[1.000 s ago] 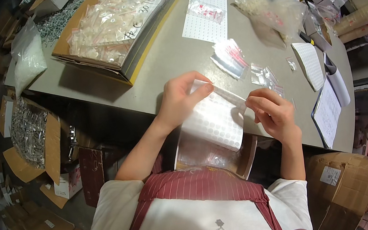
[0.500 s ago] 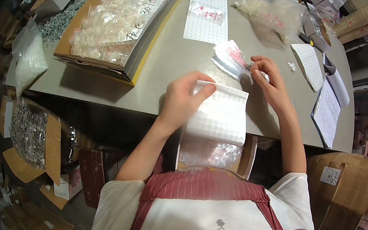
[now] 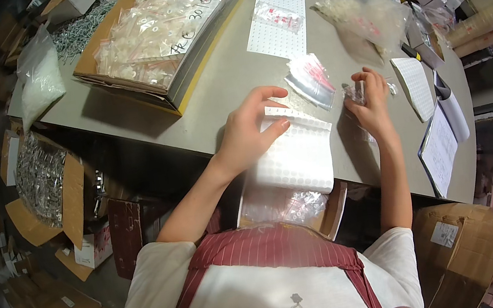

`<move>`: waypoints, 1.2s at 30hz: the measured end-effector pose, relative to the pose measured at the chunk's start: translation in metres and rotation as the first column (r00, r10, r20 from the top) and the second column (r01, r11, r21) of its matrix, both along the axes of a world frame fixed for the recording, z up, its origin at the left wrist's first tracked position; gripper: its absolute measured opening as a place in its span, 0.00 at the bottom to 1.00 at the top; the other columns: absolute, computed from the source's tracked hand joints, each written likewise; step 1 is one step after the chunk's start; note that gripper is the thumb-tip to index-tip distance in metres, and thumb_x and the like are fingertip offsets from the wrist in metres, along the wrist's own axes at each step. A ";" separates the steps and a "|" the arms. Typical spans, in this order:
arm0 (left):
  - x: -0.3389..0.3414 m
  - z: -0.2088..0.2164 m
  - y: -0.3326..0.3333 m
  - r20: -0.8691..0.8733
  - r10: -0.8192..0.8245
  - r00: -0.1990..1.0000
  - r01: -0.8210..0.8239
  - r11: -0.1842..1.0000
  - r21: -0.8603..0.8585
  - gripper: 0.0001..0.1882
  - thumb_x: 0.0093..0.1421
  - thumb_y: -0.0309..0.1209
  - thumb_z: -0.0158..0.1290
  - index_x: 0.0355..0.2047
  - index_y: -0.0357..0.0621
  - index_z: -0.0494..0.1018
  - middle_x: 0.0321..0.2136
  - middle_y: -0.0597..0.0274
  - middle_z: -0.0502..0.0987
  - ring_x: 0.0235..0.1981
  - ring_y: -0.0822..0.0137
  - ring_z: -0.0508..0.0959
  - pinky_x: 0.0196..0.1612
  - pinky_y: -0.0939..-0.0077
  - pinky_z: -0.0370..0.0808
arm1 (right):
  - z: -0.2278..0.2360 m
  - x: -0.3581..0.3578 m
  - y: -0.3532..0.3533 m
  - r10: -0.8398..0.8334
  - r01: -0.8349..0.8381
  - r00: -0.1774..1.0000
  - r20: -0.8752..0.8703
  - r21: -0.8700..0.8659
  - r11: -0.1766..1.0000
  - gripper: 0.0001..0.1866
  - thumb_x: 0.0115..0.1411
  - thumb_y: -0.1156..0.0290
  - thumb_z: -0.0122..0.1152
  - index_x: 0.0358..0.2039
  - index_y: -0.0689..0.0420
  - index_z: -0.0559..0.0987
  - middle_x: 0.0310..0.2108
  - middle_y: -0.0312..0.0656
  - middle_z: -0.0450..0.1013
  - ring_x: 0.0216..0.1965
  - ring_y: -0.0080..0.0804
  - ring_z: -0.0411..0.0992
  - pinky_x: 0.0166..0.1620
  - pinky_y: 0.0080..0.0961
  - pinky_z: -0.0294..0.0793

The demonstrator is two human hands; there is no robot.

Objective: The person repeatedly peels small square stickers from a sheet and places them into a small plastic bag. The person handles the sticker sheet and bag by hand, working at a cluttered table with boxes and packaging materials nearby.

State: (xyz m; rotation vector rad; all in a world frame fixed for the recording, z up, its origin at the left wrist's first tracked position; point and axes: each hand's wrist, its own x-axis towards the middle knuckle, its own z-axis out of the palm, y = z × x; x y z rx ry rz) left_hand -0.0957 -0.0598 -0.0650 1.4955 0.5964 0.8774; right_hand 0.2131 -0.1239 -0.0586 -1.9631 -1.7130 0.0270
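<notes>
Right hand point(image 3: 374, 112) is off the sheet. One second ago it had the right end of the white paper sheet with rows of pale round dots point(image 3: 295, 162); now it's over the grey desk point(image 3: 218, 72), at the small clear plastic bags point(image 3: 353, 95) on the right. Net effect: left hand point(image 3: 242, 134) alone has the sheet, right is on the bags. Left index finger has also lifted, so there's a visible gap to the thumb, with the sheet's top edge showing in it.

Fingers, left: thumb lies over the sheet's upper left and looks to be pinching it against fingers hidden behind; index raised clear. Right: curled, thumb and index on either side of a small bag. Can't tell whether they're closed on it or only touching.

Positions: sheet sits to the right of the left palm, runs down past the desk's near edge and partly covers the open drawer point(image 3: 339, 207), which has crinkled clear plastic point(image 3: 305, 205) inside. Right fingers are apart from the sheet, beyond its upper right corner. Fanned stack of flat clear bags with red print point(image 3: 312, 82) lies between the hands, farther out, touched by neither. Lone small clear packet point(image 3: 392, 88) is just right of the right fingers.
</notes>
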 end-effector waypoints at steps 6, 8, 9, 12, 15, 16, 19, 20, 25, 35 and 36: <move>-0.002 0.006 -0.002 0.009 -0.024 1.000 0.024 0.999 -0.026 0.24 0.62 0.21 0.62 0.59 0.38 0.72 0.41 0.62 0.82 0.43 0.75 0.81 0.49 0.78 0.77 | 0.046 -0.082 -0.025 0.300 -0.288 0.918 -0.261 0.083 0.954 0.16 0.62 0.82 0.64 0.51 0.62 0.77 0.51 0.47 0.78 0.53 0.42 0.76 0.60 0.37 0.73; -0.001 0.005 -0.003 0.005 -0.023 1.000 0.023 1.000 -0.004 0.24 0.62 0.21 0.61 0.59 0.38 0.72 0.41 0.62 0.82 0.43 0.75 0.81 0.49 0.78 0.77 | 0.053 -0.100 -0.024 0.442 -0.434 0.894 -0.073 0.103 0.895 0.15 0.61 0.81 0.68 0.48 0.61 0.78 0.46 0.45 0.79 0.51 0.45 0.77 0.58 0.38 0.74; -0.001 0.006 -0.002 0.005 -0.023 1.000 0.023 1.000 0.006 0.24 0.62 0.20 0.61 0.58 0.38 0.72 0.41 0.62 0.82 0.42 0.75 0.81 0.49 0.78 0.77 | 0.052 -0.106 -0.020 0.479 -0.474 0.878 -0.003 0.149 0.868 0.15 0.59 0.82 0.69 0.46 0.60 0.79 0.43 0.44 0.79 0.48 0.49 0.77 0.55 0.40 0.74; 0.000 0.007 -0.004 0.004 -0.015 1.000 0.014 1.000 0.022 0.24 0.62 0.20 0.61 0.58 0.38 0.72 0.41 0.62 0.83 0.42 0.75 0.82 0.48 0.78 0.77 | 0.042 -0.108 -0.015 0.465 -0.467 0.884 0.046 0.137 0.874 0.13 0.60 0.82 0.69 0.44 0.60 0.79 0.40 0.43 0.79 0.44 0.47 0.77 0.52 0.41 0.75; -0.001 0.006 -0.004 0.008 0.003 1.000 -0.003 1.000 0.023 0.23 0.62 0.20 0.60 0.58 0.39 0.73 0.40 0.61 0.83 0.42 0.76 0.82 0.48 0.78 0.78 | 0.035 -0.109 -0.013 0.454 -0.456 0.889 0.048 0.156 0.876 0.11 0.60 0.82 0.69 0.42 0.60 0.79 0.37 0.43 0.79 0.42 0.47 0.76 0.50 0.40 0.75; 0.000 0.006 -0.004 0.012 0.006 1.000 -0.006 1.000 0.030 0.23 0.62 0.20 0.60 0.58 0.39 0.73 0.40 0.61 0.84 0.42 0.76 0.82 0.48 0.79 0.78 | 0.035 -0.109 -0.014 0.447 -0.447 0.894 0.035 0.149 0.882 0.10 0.60 0.82 0.68 0.42 0.60 0.79 0.37 0.43 0.79 0.41 0.47 0.76 0.49 0.39 0.75; 0.000 0.008 -0.005 -0.018 0.016 1.000 -0.015 0.998 0.068 0.22 0.62 0.20 0.60 0.57 0.39 0.74 0.39 0.61 0.85 0.42 0.75 0.82 0.47 0.78 0.78 | 0.033 -0.109 -0.017 0.424 -0.415 0.904 -0.060 0.117 0.902 0.08 0.62 0.80 0.67 0.41 0.61 0.80 0.37 0.44 0.79 0.40 0.44 0.77 0.48 0.36 0.74; -0.001 0.008 -0.005 -0.035 0.019 0.999 -0.016 0.996 0.083 0.21 0.62 0.19 0.60 0.57 0.39 0.74 0.39 0.60 0.85 0.41 0.75 0.83 0.47 0.78 0.78 | 0.032 -0.108 -0.018 0.412 -0.402 0.902 -0.127 0.098 0.910 0.06 0.63 0.79 0.67 0.41 0.62 0.80 0.37 0.44 0.79 0.40 0.43 0.77 0.48 0.35 0.74; -0.001 0.006 -0.006 -0.045 0.021 0.999 -0.014 0.988 0.156 0.21 0.62 0.20 0.59 0.57 0.40 0.74 0.40 0.57 0.87 0.42 0.73 0.84 0.47 0.77 0.78 | 0.027 -0.106 -0.022 0.275 -0.298 0.831 -0.484 0.029 0.954 0.06 0.70 0.74 0.62 0.40 0.64 0.79 0.36 0.40 0.79 0.41 0.29 0.75 0.48 0.26 0.73; 0.000 0.003 -0.004 -0.089 0.016 0.996 0.000 0.985 0.171 0.20 0.62 0.22 0.61 0.55 0.42 0.76 0.39 0.59 0.84 0.40 0.73 0.83 0.45 0.77 0.78 | 0.015 -0.042 0.008 0.130 -0.171 0.976 0.177 0.240 0.956 0.05 0.62 0.77 0.65 0.37 0.58 0.78 0.36 0.45 0.77 0.41 0.47 0.74 0.48 0.41 0.72; 0.000 0.003 -0.004 -0.094 0.017 0.995 -0.001 0.985 0.175 0.20 0.62 0.23 0.61 0.55 0.42 0.76 0.40 0.59 0.84 0.40 0.73 0.83 0.45 0.77 0.78 | 0.013 -0.042 0.010 0.151 -0.206 0.959 0.241 0.222 0.953 0.05 0.61 0.78 0.65 0.37 0.58 0.78 0.36 0.45 0.77 0.42 0.47 0.74 0.48 0.41 0.72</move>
